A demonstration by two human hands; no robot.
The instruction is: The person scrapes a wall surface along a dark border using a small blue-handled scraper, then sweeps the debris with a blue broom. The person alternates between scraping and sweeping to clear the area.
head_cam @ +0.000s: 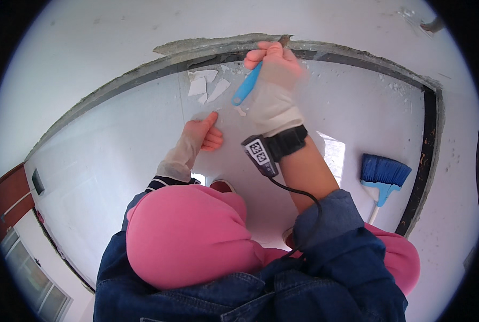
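My right hand (pixel 277 60), in a thin gloved sleeve with a black wrist strap and device, grips a scraper by its blue handle (pixel 247 86). The scraper's metal blade (pixel 284 40) touches the rough, exposed strip (pixel 223 46) at the foot of the wall; my fingers hide part of the tool. My left hand (pixel 208 133), gloved as well, is held low over the glossy floor with nothing visible in it. Between the hands and the wall lie several broken white flakes (pixel 198 86) and smaller crumbs.
A broom with blue bristles (pixel 385 169) lies on the floor at the right. A dark strip (pixel 424 149) borders the floor along the right wall. A reddish-brown door (pixel 14 197) is at the far left. Crumbs (pixel 398 86) lie near the right corner. My knees are bent below.
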